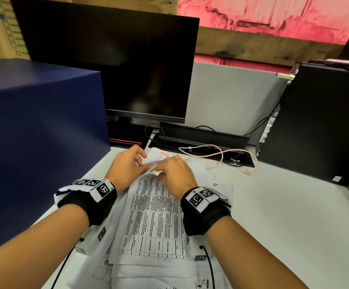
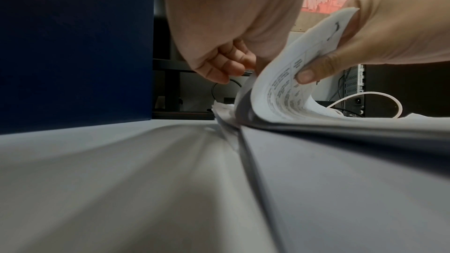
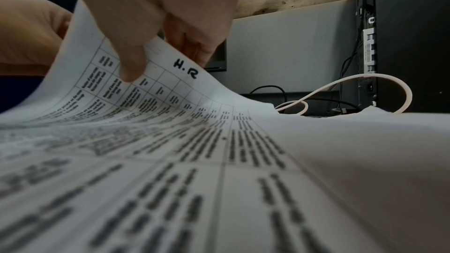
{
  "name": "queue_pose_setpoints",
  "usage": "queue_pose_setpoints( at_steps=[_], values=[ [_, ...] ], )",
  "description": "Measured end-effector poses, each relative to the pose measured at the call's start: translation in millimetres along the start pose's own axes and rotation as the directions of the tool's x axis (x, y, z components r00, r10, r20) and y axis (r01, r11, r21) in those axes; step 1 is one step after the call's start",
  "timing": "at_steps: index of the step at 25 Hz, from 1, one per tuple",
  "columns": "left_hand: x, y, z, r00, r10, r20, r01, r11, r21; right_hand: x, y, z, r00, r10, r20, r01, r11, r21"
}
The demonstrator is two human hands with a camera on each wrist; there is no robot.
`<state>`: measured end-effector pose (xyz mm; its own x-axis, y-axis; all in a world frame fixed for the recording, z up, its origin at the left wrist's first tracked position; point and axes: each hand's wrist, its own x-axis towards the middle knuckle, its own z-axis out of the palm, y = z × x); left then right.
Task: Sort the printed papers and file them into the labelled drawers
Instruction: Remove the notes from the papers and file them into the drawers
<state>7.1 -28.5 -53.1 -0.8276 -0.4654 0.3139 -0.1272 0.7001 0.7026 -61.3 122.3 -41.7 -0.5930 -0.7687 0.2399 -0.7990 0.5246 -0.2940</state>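
In the centre of the frame, the right hand (image 1: pixel 174 173) pinches the top sheet (image 3: pixel 155 91) to read "H.R"; the left hand (image 1: pixel 127 166), fingers curled, pinches the same lifted edge, separating it from the pile (image 1: pixel 152 265)

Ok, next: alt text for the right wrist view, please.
The right hand pinches the far edge of a printed table sheet and curls it up off the paper pile; "H.R" is handwritten near that edge. Behind it, a pale cable loops in front of a black computer tower.
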Motion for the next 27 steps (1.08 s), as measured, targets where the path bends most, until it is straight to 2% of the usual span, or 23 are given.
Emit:
queue_pose_setpoints(
  at_steps=[3,6,9,12,15,17,22,27],
  values=[
    [0.1,0.1,-0.1,1.0,0.021,0.021,-0.022,0.999,0.026,0.8,1.1,-1.0,0.999,0.007,-0.038,-0.008,0.999,-0.039],
    [-0.5,0.1,0.4,0.996,0.081,0.028,-0.082,0.995,0.05,0.9,0.7,-1.1,0.999,0.033,-0.011,-0.033,0.999,-0.039],
    [-1.3,0.6,1.5,0.994,0.102,0.035,-0.102,0.995,0.001,-1.1,-2.3,-4.5,0.999,0.033,-0.021,-0.034,0.999,-0.03],
    [0.2,-1.2,0.8,0.998,0.054,0.013,-0.053,0.998,-0.043,-4.0,-7.5,-11.3,0.993,0.001,-0.122,0.005,0.999,0.051],
    [1.9,-4.0,-0.9,1.0,0.027,-0.008,-0.027,0.998,0.05,-5.5,-10.6,-13.7,0.975,-0.019,-0.222,0.041,0.995,0.094],
    [1.2,-4.0,-1.6,1.0,0.031,-0.004,-0.031,0.997,0.072,-6.0,-10.6,-14.2,0.978,-0.006,-0.207,0.026,0.995,0.096],
    [-2.0,0.5,-1.7,0.995,0.103,0.015,-0.103,0.995,-0.001,-7.5,-11.7,-17.1,0.993,0.044,-0.107,-0.037,0.997,0.07],
    [-0.6,-1.3,0.3,0.996,0.086,0.028,-0.086,0.996,0.017,-6.2,-10.6,-13.9,0.995,0.052,-0.084,-0.048,0.998,0.05]
  ],
)
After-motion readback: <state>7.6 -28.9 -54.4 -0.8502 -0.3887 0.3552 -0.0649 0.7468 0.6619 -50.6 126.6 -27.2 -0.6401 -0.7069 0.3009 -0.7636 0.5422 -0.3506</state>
